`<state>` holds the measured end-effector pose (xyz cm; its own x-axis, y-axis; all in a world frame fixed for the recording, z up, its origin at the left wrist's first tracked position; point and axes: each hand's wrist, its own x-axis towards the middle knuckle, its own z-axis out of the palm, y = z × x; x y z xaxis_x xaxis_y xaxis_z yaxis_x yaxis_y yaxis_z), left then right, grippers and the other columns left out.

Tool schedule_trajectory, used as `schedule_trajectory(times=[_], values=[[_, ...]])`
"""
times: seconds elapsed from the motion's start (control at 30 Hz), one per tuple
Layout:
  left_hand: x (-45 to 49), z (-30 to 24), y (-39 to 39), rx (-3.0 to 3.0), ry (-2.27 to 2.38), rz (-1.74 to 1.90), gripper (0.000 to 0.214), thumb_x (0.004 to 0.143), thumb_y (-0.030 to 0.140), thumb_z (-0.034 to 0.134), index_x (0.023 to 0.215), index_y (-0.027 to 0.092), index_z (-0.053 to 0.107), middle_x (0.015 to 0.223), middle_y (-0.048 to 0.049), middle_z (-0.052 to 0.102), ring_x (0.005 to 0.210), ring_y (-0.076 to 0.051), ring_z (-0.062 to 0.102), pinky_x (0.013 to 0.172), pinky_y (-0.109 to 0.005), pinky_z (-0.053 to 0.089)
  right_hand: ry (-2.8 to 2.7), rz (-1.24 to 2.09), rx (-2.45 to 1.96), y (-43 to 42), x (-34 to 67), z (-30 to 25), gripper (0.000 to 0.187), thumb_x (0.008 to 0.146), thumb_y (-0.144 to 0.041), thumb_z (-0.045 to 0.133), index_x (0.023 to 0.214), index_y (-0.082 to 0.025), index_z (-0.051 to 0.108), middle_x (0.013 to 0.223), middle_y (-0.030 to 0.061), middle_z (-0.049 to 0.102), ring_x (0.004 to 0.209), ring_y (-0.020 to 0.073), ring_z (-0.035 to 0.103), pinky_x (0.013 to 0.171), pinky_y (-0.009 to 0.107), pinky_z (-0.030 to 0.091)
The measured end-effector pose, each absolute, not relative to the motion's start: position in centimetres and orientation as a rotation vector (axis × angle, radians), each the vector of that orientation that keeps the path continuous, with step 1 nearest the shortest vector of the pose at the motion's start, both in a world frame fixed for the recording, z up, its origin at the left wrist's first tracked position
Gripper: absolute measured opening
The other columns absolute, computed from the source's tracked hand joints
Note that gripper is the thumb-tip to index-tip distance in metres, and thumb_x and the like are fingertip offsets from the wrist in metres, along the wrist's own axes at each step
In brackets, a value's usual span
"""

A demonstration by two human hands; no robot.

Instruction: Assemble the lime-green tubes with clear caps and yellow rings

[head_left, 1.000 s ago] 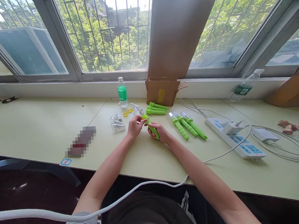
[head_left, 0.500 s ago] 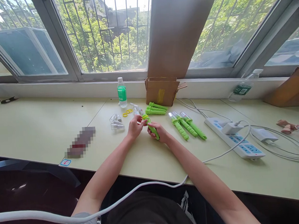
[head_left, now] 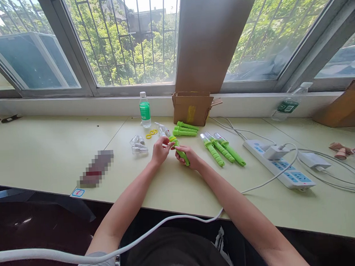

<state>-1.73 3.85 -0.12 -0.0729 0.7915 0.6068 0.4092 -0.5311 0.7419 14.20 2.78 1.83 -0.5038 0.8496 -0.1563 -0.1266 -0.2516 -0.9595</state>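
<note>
My right hand [head_left: 193, 156] is wrapped round the shaft of a green plastic handle [head_left: 182, 154] held at a slant over the table. At its collar, the fingertips of my left hand [head_left: 160, 151] are closed on the handle just below a yellow ring. Clear plastic pieces [head_left: 162, 129] are just beyond that end; whether one is joined to it I cannot tell. Left of my hands lie loose yellow rings [head_left: 148, 136] and clear plastic caps [head_left: 139, 149]. Several bare green handles [head_left: 185, 132] lie behind. Three green handles with clear tops [head_left: 222, 150] rest to the right.
A water bottle [head_left: 145, 111] and a cardboard box [head_left: 191, 109] stand by the window sill. On the right, a white power strip [head_left: 280, 165] carries chargers and coiled cables. A white cable [head_left: 169, 219] crosses the table's front edge. A blurred object [head_left: 96, 170] lies at left.
Almost nothing differs. Both hands stay on the green handle in the same place, with at most a slight shift of the left fingers at the collar.
</note>
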Motion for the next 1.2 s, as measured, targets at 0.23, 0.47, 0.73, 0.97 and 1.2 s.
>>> schedule_trajectory(times=[0.23,0.47,0.73,0.97,1.2], values=[[-1.94,-0.36,4.16,1.875,1.310,1.624,0.030,0.077,0.048,0.062,0.080,0.018,0.055,0.077,-0.0029,0.062,0.070,-0.013,0.061,0.058,-0.025,0.052,-1.309,1.754,-1.009,2.82,13.80,1.50,0.029,0.072,-0.040,0.063,0.088,-0.022,0.048,0.057,-0.0042,0.054,0.035,0.0062,0.035,0.029,0.018,0.024],[-1.92,-0.44,4.11,1.881,1.319,1.613,0.030,0.079,0.045,0.061,0.092,0.019,0.056,0.079,-0.0040,0.063,0.072,-0.014,0.062,0.059,-0.025,0.052,-1.310,1.661,-0.985,2.92,13.70,1.43,0.031,0.070,-0.041,0.066,0.087,-0.022,0.047,0.059,-0.0031,0.056,0.038,0.0082,0.044,0.033,0.020,0.035],[-1.98,-0.59,4.08,1.978,1.328,1.597,0.029,0.082,0.047,0.056,0.077,0.018,0.058,0.077,-0.0027,0.059,0.066,-0.012,0.058,0.057,-0.024,0.051,-1.321,1.699,-0.914,2.94,14.04,1.68,0.033,0.071,-0.043,0.066,0.091,-0.020,0.054,0.066,0.0002,0.060,0.045,0.0097,0.049,0.038,0.021,0.039],[-1.42,-0.59,3.72,2.021,1.361,1.602,0.025,0.085,0.043,0.053,0.080,0.019,0.054,0.078,-0.0023,0.059,0.068,-0.012,0.058,0.059,-0.026,0.050,-1.325,1.727,-0.893,2.93,14.04,1.79,0.031,0.073,-0.044,0.064,0.092,-0.020,0.057,0.069,0.0016,0.061,0.047,0.0097,0.050,0.039,0.021,0.038],[-1.49,-0.44,3.63,1.980,1.346,1.621,0.024,0.084,0.042,0.056,0.092,0.021,0.049,0.082,-0.0023,0.061,0.074,-0.013,0.061,0.062,-0.027,0.050,-1.317,1.730,-0.889,2.98,14.02,1.73,0.029,0.074,-0.043,0.064,0.091,-0.021,0.057,0.068,0.0013,0.061,0.045,0.0093,0.049,0.038,0.022,0.038]])
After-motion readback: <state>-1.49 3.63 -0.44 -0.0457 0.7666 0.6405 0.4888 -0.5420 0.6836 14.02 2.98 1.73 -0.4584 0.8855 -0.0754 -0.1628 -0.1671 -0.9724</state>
